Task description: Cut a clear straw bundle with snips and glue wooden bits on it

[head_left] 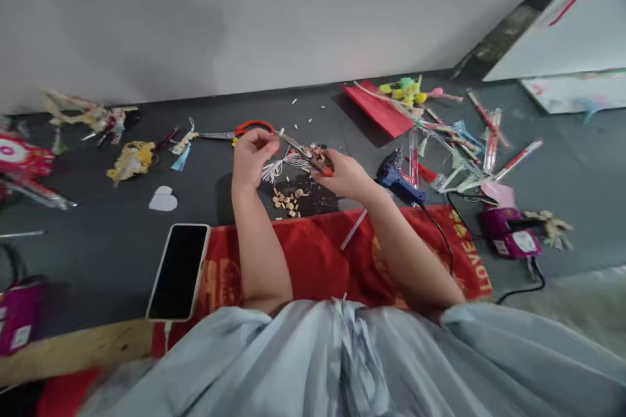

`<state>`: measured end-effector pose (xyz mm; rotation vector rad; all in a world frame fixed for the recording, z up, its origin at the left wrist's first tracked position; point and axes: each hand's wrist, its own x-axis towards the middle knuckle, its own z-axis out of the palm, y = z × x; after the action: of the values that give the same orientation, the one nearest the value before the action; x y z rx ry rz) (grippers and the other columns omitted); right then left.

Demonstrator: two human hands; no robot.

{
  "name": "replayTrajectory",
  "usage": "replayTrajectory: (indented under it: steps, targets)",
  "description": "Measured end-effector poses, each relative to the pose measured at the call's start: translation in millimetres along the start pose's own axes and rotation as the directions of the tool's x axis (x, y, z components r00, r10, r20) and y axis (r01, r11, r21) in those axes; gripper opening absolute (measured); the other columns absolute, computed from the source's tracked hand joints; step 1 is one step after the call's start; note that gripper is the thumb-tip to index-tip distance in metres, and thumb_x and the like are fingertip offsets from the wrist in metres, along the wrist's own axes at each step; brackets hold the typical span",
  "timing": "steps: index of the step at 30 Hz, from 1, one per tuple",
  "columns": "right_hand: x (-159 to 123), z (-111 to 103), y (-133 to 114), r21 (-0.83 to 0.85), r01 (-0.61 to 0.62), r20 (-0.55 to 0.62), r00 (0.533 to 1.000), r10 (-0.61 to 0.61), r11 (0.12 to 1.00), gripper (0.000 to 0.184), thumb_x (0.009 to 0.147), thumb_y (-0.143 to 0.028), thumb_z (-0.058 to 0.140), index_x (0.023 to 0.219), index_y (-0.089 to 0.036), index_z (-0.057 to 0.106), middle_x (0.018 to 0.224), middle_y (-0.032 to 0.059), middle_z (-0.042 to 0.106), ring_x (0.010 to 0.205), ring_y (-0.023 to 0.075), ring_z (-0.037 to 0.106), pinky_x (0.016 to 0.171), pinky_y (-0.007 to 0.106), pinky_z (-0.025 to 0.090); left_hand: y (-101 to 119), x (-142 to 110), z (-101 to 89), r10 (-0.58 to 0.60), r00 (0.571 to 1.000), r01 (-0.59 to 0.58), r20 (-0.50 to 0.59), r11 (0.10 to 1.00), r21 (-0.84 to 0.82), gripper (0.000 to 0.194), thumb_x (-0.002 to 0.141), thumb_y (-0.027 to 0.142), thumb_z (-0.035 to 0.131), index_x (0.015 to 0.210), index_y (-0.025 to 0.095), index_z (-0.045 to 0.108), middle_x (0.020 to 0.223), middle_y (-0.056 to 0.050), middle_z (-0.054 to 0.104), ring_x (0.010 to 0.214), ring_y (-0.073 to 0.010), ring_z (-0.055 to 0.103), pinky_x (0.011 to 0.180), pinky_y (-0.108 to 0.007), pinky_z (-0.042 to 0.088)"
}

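My left hand is closed in a pinch above the dark table, with a small pale stick at its fingertips. My right hand grips scissors with a reddish handle; their blades point left, and the tips reach the pale stick. Below my hands lie a bundle of thin white strings and a pile of small tan cut pieces. A second pair of scissors with orange handles rests behind my left hand, its blades pointing left.
A blue glue gun lies right of my right hand. Farther right are a red sheet, several clear-and-red sticks and a purple box. On the left are a phone, a white paper heart and a yellow bundle. A red cloth covers the near edge.
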<state>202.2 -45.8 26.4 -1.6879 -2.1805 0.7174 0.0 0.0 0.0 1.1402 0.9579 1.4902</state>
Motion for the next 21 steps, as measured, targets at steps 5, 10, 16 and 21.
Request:
replayTrajectory:
  steps: [5,10,16,21]
  targets:
    - [3.1,11.4,-0.6,0.058,0.09,-0.072,0.994,-0.086,0.994,0.035,0.075,-0.033,0.048,0.105,-0.014,0.05,0.1,0.0153,0.065,0.087,0.0277,0.059,0.076,0.038,0.044,-0.4,-0.3,2.1,0.051,0.996,-0.047,-0.068,0.997,0.06,0.028,0.057,0.037,0.078,0.064,0.017,0.06,0.053,0.006,0.055,0.044,-0.0042,0.048,0.043,-0.018,0.038]
    - [10.8,24.7,2.1,0.092,0.156,-0.125,0.982,-0.144,0.983,0.033,0.073,-0.029,0.046,0.103,-0.015,0.046,0.097,0.0153,0.061,0.09,0.0297,0.055,0.081,0.045,0.044,1.0,0.0,3.9,0.146,0.985,-0.13,-0.096,0.98,0.152,0.032,0.061,0.048,0.076,0.065,0.018,0.064,0.051,0.005,0.053,0.041,-0.0026,0.044,0.041,-0.017,0.032]
    - [15.0,31.1,5.8,0.149,0.217,-0.138,0.971,-0.197,0.965,0.034,0.072,-0.028,0.047,0.104,-0.017,0.043,0.098,0.0138,0.058,0.094,0.03,0.052,0.086,0.048,0.043,-0.8,-1.6,-2.2,0.195,0.974,-0.175,-0.114,0.971,0.164,0.028,0.061,0.045,0.078,0.063,0.019,0.067,0.046,0.007,0.047,0.04,-0.0017,0.04,0.041,-0.017,0.03]
    - [16.1,29.1,3.5,0.185,0.214,-0.083,0.976,-0.202,0.959,0.022,0.072,-0.03,0.048,0.089,-0.02,0.041,0.093,0.0115,0.056,0.09,0.0282,0.052,0.082,0.045,0.043,7.6,-6.6,-6.3,0.154,0.983,-0.137,-0.1,0.977,0.162,0.024,0.06,0.039,0.08,0.06,0.018,0.068,0.042,0.007,0.044,0.038,-0.0014,0.037,0.04,-0.017,0.027]
